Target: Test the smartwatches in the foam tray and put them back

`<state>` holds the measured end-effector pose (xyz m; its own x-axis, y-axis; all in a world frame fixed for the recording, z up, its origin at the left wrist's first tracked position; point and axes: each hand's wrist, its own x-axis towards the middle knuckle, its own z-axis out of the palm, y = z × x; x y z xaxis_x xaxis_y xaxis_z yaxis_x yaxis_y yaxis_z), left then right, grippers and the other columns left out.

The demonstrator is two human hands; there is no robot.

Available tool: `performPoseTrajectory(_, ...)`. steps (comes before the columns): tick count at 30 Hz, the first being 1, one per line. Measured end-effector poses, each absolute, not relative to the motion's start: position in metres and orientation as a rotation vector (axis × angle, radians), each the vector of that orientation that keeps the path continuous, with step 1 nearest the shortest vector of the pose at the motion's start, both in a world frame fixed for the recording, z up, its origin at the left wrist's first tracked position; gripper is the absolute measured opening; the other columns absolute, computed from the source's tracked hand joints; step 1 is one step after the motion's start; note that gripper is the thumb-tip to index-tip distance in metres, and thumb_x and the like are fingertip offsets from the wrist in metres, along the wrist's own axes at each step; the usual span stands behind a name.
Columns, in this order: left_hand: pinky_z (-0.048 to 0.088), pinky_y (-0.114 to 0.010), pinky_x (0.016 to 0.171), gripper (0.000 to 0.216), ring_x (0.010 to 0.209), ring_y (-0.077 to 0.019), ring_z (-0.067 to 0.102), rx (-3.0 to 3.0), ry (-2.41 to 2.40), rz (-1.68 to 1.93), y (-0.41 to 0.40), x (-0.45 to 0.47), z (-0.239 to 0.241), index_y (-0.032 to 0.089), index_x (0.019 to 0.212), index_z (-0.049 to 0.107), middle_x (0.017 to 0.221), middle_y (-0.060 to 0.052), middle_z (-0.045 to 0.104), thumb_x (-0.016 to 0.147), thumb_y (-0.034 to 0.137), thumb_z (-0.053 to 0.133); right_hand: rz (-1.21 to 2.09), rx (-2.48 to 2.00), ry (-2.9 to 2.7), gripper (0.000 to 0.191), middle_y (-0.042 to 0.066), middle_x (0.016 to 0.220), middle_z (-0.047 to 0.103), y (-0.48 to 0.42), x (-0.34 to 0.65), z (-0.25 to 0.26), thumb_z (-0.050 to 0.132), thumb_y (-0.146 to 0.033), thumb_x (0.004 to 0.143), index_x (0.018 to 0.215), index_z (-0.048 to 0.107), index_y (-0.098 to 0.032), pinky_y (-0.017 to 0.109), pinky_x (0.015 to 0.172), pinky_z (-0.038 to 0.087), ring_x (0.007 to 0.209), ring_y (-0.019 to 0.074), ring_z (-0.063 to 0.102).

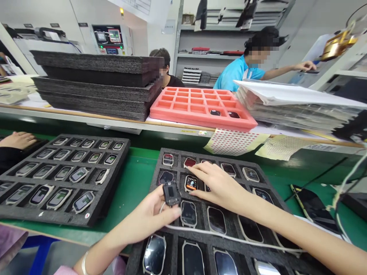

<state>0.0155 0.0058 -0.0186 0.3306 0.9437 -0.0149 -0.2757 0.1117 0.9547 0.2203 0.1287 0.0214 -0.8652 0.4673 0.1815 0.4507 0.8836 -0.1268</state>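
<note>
My left hand (156, 210) is closed on a small black charger-like device (171, 193) with a white cable (229, 237) trailing to the right. Its exact kind is unclear. My right hand (215, 181) reaches over a black foam tray (174, 225), thumb and fingers spread around a smartwatch with a lit screen (191, 183). A fingertip lies close to the dark-red-screened watch (189, 162) above it. Other watch bodies, mostly dark-screened, sit singly in the tray's pockets; my hand and forearm cover some of them.
On the left is another foam tray (114, 179) of watches, with another person's hand (18, 140) beside it. Stacked black foam (97, 84), a pink compartment tray (197, 118) and piled plastic sheets (289, 107) occupy the shelf ahead. A phone-like device (314, 208) lies right. Two people are beyond.
</note>
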Motion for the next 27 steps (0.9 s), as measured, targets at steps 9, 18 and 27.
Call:
performPoseTrajectory(9, 0.037, -0.025, 0.072, 0.022, 0.072, -0.0096, 0.04, 1.121, 0.826, 0.964, -0.016, 0.011, -0.022, 0.02, 0.105, 0.051, 0.086, 0.001, 0.048, 0.087, 0.026, 0.06, -0.131, -0.615, -3.091, 0.028, 0.014, 0.078, 0.065, 0.122, 0.13, 0.02, 0.061, -0.035, 0.088, 0.079, 0.066, -0.009, 0.039, 0.075, 0.044, 0.083, 0.0298, 0.06)
performPoseTrajectory(18, 0.027, -0.016, 0.045, 0.025, 0.052, -0.0024, 0.036, 0.916, 0.735, 1.082, -0.005, 0.004, -0.024, 0.015, 0.099, 0.055, 0.086, -0.001, 0.055, 0.079, 0.019, 0.069, 0.117, -0.658, -2.93, 0.028, 0.008, 0.079, 0.065, 0.142, 0.149, 0.042, 0.068, -0.037, 0.08, 0.091, 0.068, -0.012, 0.028, 0.063, 0.047, 0.072, 0.0208, 0.061)
performPoseTrajectory(27, 0.035, -0.016, 0.056, 0.038, 0.06, -0.0047, 0.042, 0.896, 0.738, 1.106, -0.004, 0.011, -0.021, 0.016, 0.107, 0.058, 0.078, 0.002, 0.051, 0.074, 0.02, 0.075, 0.214, -0.11, -2.87, 0.03, 0.014, 0.102, 0.06, 0.098, 0.176, 0.049, 0.059, -0.027, 0.087, 0.111, 0.061, -0.01, 0.038, 0.079, 0.049, 0.09, 0.0241, 0.056)
